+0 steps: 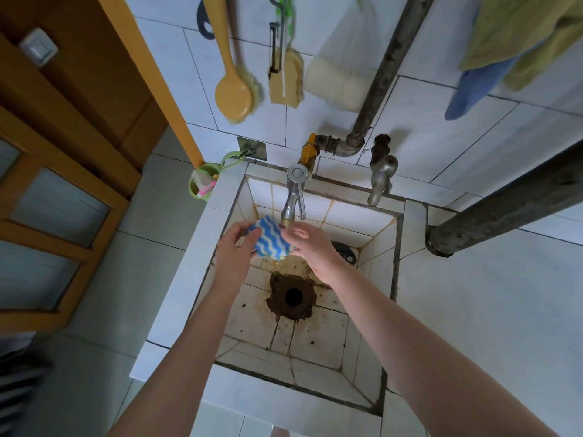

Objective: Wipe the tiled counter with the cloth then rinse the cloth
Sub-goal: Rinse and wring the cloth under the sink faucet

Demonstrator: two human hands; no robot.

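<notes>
Your left hand (235,249) and right hand (310,247) each gripped an end of the blue-and-white cloth (271,242) beneath the tap (293,200), above the far edge of the sink (318,339), so you seemed to be rinsing; next it probably needed wringing over the drain (293,296).

a home wash area: tiled sink (413,234), taps (295,197), hanging scrub brushes (235,89) and towels (517,36).

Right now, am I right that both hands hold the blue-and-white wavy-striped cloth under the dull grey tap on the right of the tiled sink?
Not quite: the head view shows the blue-and-white wavy-striped cloth under the shiny chrome tap on the left, not the dull grey tap. The left hand and right hand do hold it over the tiled sink.
</notes>
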